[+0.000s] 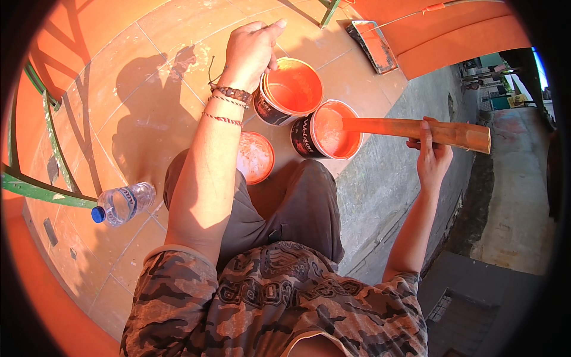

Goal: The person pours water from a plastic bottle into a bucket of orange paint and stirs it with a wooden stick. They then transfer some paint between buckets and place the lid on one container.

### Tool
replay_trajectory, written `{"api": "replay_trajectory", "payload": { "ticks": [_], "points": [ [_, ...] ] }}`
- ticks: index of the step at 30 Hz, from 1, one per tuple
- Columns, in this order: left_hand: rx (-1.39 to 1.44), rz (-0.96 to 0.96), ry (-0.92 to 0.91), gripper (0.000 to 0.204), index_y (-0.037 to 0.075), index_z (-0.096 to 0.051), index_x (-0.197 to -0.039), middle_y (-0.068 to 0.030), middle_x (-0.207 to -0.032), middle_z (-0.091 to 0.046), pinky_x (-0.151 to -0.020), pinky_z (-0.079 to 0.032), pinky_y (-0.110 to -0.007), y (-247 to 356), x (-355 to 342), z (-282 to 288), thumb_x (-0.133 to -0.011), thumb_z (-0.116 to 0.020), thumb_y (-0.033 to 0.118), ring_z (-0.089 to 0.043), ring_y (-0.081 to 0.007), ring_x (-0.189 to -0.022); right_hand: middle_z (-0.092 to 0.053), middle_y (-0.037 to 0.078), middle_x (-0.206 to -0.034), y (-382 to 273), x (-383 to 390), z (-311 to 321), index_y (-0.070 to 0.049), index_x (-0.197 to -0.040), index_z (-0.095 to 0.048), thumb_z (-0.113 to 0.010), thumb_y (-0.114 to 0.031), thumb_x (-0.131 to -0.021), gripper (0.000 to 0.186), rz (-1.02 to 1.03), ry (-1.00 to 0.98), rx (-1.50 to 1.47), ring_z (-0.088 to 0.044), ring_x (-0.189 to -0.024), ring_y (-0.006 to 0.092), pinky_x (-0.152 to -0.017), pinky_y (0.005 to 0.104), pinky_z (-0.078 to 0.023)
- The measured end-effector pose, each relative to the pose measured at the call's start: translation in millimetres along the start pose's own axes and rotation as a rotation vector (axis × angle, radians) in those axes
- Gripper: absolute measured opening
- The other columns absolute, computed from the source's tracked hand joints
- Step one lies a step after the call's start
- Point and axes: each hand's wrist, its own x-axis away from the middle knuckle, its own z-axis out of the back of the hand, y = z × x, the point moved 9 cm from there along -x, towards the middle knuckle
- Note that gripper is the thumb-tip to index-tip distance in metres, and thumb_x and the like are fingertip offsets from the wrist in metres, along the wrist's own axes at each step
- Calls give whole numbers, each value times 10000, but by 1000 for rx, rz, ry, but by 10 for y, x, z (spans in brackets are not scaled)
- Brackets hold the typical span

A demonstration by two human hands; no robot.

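Note:
My right hand (433,156) is wrapped round the bare end of a thick bamboo stick (410,128). Orange paint coats the stick's other end, which reaches into a small black paint bucket (339,134) with orange paint inside. Over the left rim of a second, larger paint bucket (292,89), also orange inside, hovers my left hand (253,50), its fingers curled in and the thumb stretched out. Whatever those fingers hold, if anything, is hidden. A round lid (256,158) smeared with orange and white lies between my knees and the buckets.
At my left, a clear plastic bottle (126,204) with a blue cap lies near a green metal railing (47,189). A paint tray (376,44) rests on the tiles by the orange wall (458,33). To the right, the tiled floor (178,35) ends at a grey concrete edge (380,196).

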Motion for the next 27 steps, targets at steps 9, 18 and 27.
{"api": "replay_trajectory", "payload": {
  "ticks": [9,18,27],
  "points": [
    [6,-8,-3,404,102,-448,-620,19,-487,-390,-423,-348,-249,-26,-26,11,-880,-672,315,-478,-112,-418,-664,108,-852,-33,-6,-54,80,-1090,-623,-609,-210,-953,321,4,-13,-23,-661,-700,140,-594,258,-569],
    [21,-12,6,394,96,-460,-613,19,-505,-432,-384,-339,-243,-53,-42,4,-876,-674,295,-460,-95,-389,-667,107,-849,-39,-14,-22,81,-1074,-623,-610,-207,-953,313,22,-4,3,-661,-682,145,-584,255,-564],
    [2,-2,-12,405,108,-438,-625,23,-492,-393,-425,-353,-248,-23,-17,-11,-881,-674,316,-481,-110,-423,-668,105,-855,-18,1,-32,89,-1069,-619,-615,-219,-952,329,11,-10,-47,-658,-675,141,-597,254,-559]
  ]
}}
